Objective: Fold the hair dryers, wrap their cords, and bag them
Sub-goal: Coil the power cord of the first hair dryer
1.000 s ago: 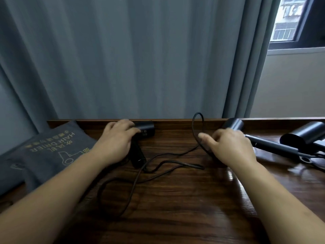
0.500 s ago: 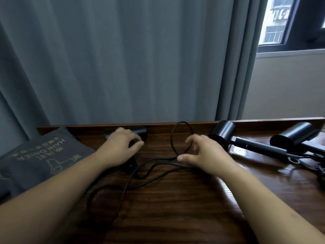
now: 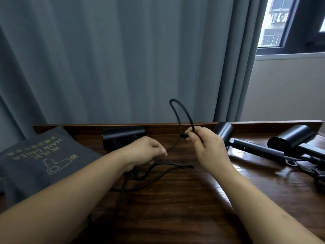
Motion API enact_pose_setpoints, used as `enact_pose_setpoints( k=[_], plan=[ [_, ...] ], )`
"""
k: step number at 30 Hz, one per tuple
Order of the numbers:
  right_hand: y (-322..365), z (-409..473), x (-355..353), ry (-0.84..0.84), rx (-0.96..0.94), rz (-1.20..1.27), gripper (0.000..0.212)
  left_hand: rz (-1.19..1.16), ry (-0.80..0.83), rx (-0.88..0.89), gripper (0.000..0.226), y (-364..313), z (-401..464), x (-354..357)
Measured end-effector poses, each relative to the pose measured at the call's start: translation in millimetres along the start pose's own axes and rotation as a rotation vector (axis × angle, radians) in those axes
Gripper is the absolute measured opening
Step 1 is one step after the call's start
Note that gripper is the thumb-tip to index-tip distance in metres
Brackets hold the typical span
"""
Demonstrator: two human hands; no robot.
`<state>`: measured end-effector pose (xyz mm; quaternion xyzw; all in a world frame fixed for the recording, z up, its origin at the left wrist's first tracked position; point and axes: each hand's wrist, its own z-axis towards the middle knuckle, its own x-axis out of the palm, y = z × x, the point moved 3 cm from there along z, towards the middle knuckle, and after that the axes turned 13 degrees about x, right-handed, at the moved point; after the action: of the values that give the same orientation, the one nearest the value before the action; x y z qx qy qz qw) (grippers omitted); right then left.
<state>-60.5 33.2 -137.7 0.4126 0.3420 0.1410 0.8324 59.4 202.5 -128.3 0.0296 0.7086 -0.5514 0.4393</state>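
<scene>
The right hand is raised just above the wooden table, thumb and fingers pinched shut on the black power cord, which arcs up from the grip in a narrow loop. The left hand rests lower with its fingers curled loosely — the cord runs under it, but whether it grips the cord I cannot tell. Behind that hand lies a black hair dryer against the table's raised back edge. More slack cord lies on the wood between the forearms. At the left sits a grey drawstring bag printed "HAIR DRIER"; two more hair dryers lie at the right — unwrapped, cords loose.
</scene>
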Motion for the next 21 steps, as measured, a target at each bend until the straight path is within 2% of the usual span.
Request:
enact_pose_setpoints(
  k=[3, 5, 6, 7, 9, 11, 12, 14, 17, 21],
  plan=[
    [4.2, -2.8, 0.2, 0.042, -0.001, 0.039, 0.015, -0.529, -0.175, -0.015, 0.026, -9.7, 8.0, -2.8],
    [6.7, -4.5, 3.6, 0.087, -0.063, -0.024, 0.015, -0.792, -0.169, -0.053, 0.044, -18.4, 12.0, -4.8],
    [6.7, -5.1, 6.7, 0.119, -0.11, -0.077, 0.014, -0.823, -0.125, -0.067, 0.057, -24.3, 11.8, -4.5],
    [6.2, -6.3, 10.0, 0.161, -0.154, -0.135, 0.013, -0.775, -0.08, -0.069, 0.071, -30.1, 10.9, -3.0],
    [4.2, -8.0, 16.5, 0.261, -0.191, -0.21, 0.017, -0.443, 0.001, 0.006, 0.081, -40.8, 6.4, 1.7],
    [1.9, -8.3, 19.5, 0.323, -0.152, -0.242, 0.022, -0.075, 0.017, 0.184, 0.065, -48.9, 8.6, 8.7],
    [1.5, -7.8, 19.0, 0.297, -0.145, -0.231, 0.022, 0.013, -0.029, 0.276, 0.051, -48.8, 14.5, 11.8],
    [0.8, -6.2, 15.6, 0.175, -0.104, -0.118, 0.017, -0.009, -0.175, 0.324, 0.025, -50.7, 22.3, 10.5],
    [-3.1, -2.3, 9.0, 0.0, 0.021, 0.037, 0.024, -0.252, -0.341, 0.188, 0.032, -47.3, 45.5, -3.9],
    [-3.5, -2.6, 3.7, -0.174, 0.007, 0.063, 0.015, -0.572, -0.561, 0.147, 0.028, -51.0, 93.7, -45.4]
  ],
)
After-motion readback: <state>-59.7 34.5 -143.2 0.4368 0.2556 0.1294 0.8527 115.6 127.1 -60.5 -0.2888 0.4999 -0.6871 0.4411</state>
